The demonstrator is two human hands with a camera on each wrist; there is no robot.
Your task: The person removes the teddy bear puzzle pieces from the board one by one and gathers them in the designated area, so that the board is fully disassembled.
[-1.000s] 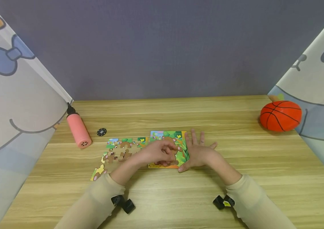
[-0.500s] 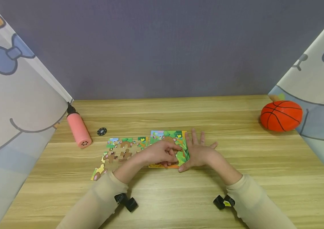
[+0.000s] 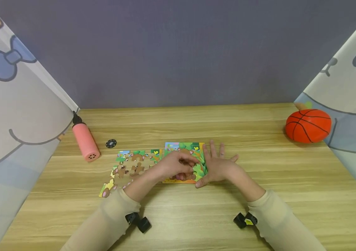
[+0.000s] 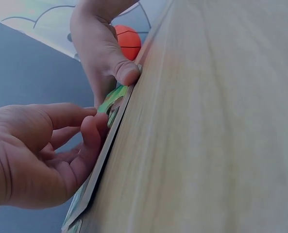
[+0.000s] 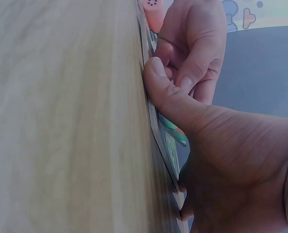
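A jigsaw puzzle with a bear picture and an orange border lies in its board (image 3: 191, 181) at the middle of the table. Over it my left hand (image 3: 178, 164) bends down and pinches a green puzzle piece (image 5: 175, 130), which stands tilted above the board in the right wrist view. The left fingertips (image 4: 89, 112) sit close over the picture. My right hand (image 3: 219, 169) spreads its straight fingers along the board's right edge, its thumb (image 4: 127, 73) resting at the near right corner. Part of the picture is hidden under the left hand.
Several loose puzzle pieces (image 3: 137, 169) lie left of the board, partly behind the left forearm. Farther left are a black round chip (image 3: 111, 143) and a pink hand pump (image 3: 85, 141). A red basketball-patterned ball (image 3: 308, 126) stands at the back right.
The left hand's fingers have shifted slightly over the right part of the puzzle, and the index finger has straightened from its curl. The right hand stays in place.
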